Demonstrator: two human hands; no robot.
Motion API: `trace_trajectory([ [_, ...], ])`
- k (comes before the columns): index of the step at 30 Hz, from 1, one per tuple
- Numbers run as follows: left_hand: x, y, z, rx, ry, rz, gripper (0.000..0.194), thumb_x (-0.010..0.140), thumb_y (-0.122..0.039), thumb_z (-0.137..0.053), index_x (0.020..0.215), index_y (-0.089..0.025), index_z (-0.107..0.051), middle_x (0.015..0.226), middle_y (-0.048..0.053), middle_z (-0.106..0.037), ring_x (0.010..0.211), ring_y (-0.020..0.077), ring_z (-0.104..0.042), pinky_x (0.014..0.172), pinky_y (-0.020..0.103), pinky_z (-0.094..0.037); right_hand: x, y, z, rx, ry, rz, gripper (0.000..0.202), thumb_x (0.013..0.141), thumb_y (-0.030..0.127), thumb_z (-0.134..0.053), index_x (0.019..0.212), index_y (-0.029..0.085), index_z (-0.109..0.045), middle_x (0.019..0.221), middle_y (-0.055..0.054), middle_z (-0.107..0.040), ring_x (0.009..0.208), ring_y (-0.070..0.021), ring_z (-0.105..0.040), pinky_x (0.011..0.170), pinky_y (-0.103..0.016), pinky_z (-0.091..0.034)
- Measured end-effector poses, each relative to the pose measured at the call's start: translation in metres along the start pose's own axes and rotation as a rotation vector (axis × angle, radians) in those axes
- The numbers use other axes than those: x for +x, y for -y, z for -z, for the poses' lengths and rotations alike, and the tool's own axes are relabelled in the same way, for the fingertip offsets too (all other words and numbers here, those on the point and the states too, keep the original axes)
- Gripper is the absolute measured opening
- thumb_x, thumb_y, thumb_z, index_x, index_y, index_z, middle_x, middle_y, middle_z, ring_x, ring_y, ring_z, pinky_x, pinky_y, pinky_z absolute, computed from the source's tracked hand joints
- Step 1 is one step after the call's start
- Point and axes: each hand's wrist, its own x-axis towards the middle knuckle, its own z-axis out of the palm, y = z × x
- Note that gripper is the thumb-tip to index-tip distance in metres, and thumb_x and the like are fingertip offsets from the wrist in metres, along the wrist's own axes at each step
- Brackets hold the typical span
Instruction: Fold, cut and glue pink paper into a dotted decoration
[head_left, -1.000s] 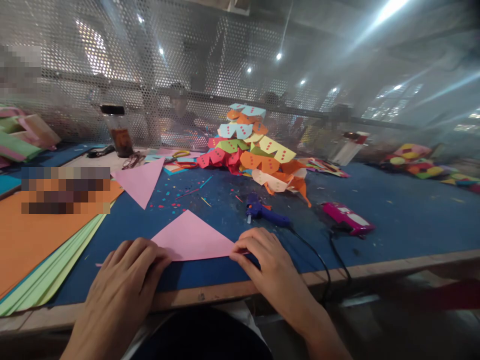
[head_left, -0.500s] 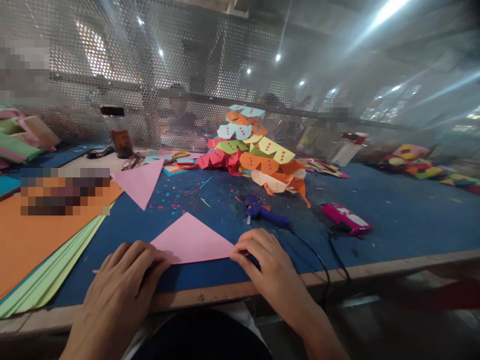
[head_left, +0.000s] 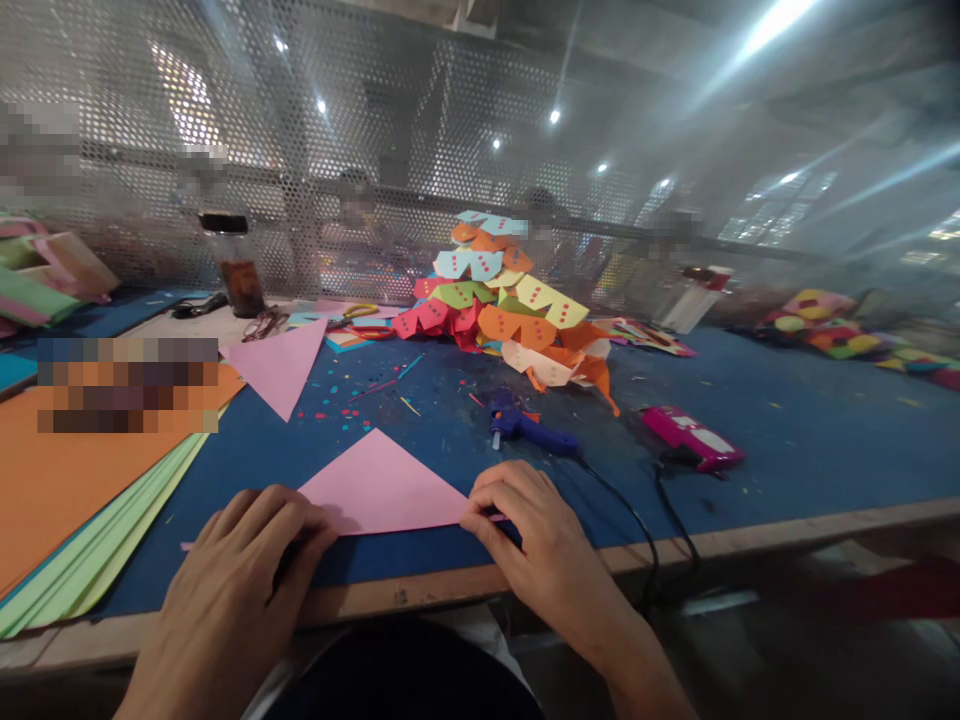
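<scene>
- Take the pink triangle (head_left: pixel 386 490) as the middle of your dial, twelve pointing away from you; it lies on the blue table (head_left: pixel 409 560) near the front edge, its peak towards twelve.
- Your right hand (head_left: pixel 525 515) is at three o'clock, thumb and forefinger together, pinching that corner, with a sliver of pink showing past the fingers.
- Your left hand (head_left: pixel 240 560) lies over the corner at nine, fingers bent and held close; their contact is hidden, so I cannot tell whether the thumb clamps the paper or only rests against it.
- The step in hand looks like steadying or pressing the near edge, the one towards six, which I judge to be a fold.
- Your next move seems to call for even, light pressure along that edge, with both corners held level so the layers don't slip.
- A second pink sheet (head_left: pixel 279 365) sits between ten and eleven, its point towards you.
- At two o'clock, well clear of your paper, lies the blue glue gun (head_left: pixel 532 432); its cable (head_left: pixel 626 505) passes just beyond your right hand.
- Green sheets (head_left: pixel 112 560) lie between eight and nine.
</scene>
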Motion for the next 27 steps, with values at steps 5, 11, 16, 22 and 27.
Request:
trace_trajectory([
  [5,0.000,0.003,0.001,0.017,0.035,-0.020,0.021,0.100,-0.046,-0.051,0.100,-0.030,-0.065,0.099,0.000,-0.066,0.093,0.0243,-0.061,0.076,0.036,-0.043,-0.001,-0.001,0.000,0.002,0.003,-0.009,0.016,0.094,0.008,-0.066,0.090,0.021,-0.057,0.094,-0.001,-0.062,0.092,-0.0199,-0.057,0.083,-0.036,-0.041],
  [11,0.001,0.000,0.001,0.000,0.045,0.013,0.024,0.101,-0.048,-0.049,0.100,-0.030,-0.065,0.100,0.000,-0.066,0.094,0.0251,-0.060,0.078,0.038,-0.043,-0.001,-0.001,-0.001,-0.003,0.006,-0.025,0.017,0.094,0.008,-0.065,0.088,0.021,-0.055,0.094,-0.001,-0.062,0.092,-0.0202,-0.057,0.082,-0.036,-0.041],
  [16,0.003,-0.005,0.002,0.009,0.038,0.034,0.027,0.101,-0.050,-0.048,0.099,-0.030,-0.066,0.099,0.001,-0.067,0.093,0.0257,-0.060,0.077,0.038,-0.042,0.001,0.000,-0.003,-0.020,0.010,-0.039,0.015,0.096,0.010,-0.063,0.089,0.021,-0.055,0.094,-0.001,-0.062,0.092,-0.0202,-0.056,0.083,-0.037,-0.041],
  [22,0.003,-0.007,0.002,0.041,0.006,0.045,0.034,0.101,-0.052,-0.044,0.096,-0.028,-0.068,0.097,0.002,-0.067,0.092,0.0265,-0.061,0.077,0.039,-0.042,0.002,0.001,-0.004,-0.047,-0.006,-0.072,0.017,0.094,0.011,-0.066,0.087,0.021,-0.054,0.094,-0.001,-0.062,0.091,-0.0207,-0.056,0.082,-0.037,-0.041],
  [27,0.003,-0.004,0.001,0.030,-0.001,0.010,0.031,0.099,-0.054,-0.049,0.097,-0.029,-0.068,0.094,0.002,-0.067,0.091,0.0264,-0.060,0.075,0.038,-0.042,0.002,0.001,-0.005,-0.063,-0.008,-0.099,0.020,0.092,0.010,-0.068,0.086,0.021,-0.054,0.093,-0.001,-0.063,0.090,-0.0217,-0.057,0.081,-0.037,-0.041],
])
